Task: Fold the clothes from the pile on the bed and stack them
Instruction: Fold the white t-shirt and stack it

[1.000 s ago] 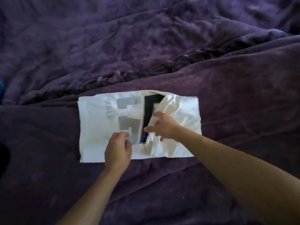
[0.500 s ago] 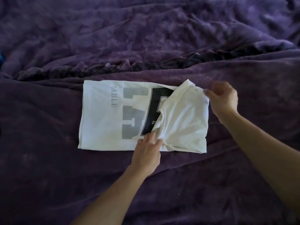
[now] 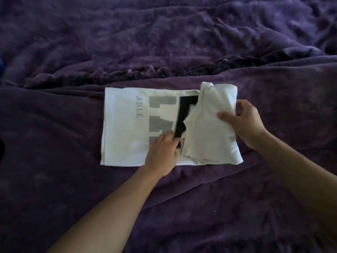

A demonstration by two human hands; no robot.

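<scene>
A white T-shirt with grey and black lettering lies folded into a rectangle on the purple bed. Its right end is turned up and over as a loose flap. My right hand grips the flap's right edge, thumb on top and fingers behind the cloth. My left hand presses flat on the shirt's near middle, fingertips at the black print just beside the flap.
A rumpled purple blanket covers the whole bed, with a raised ridge of folds running across behind the shirt. A dark shape sits at the far left edge. No other clothes are in view.
My right hand went from the shirt's middle to its right end, took hold of the edge and lifted it over. My left hand slid right along the near edge towards the fold.
</scene>
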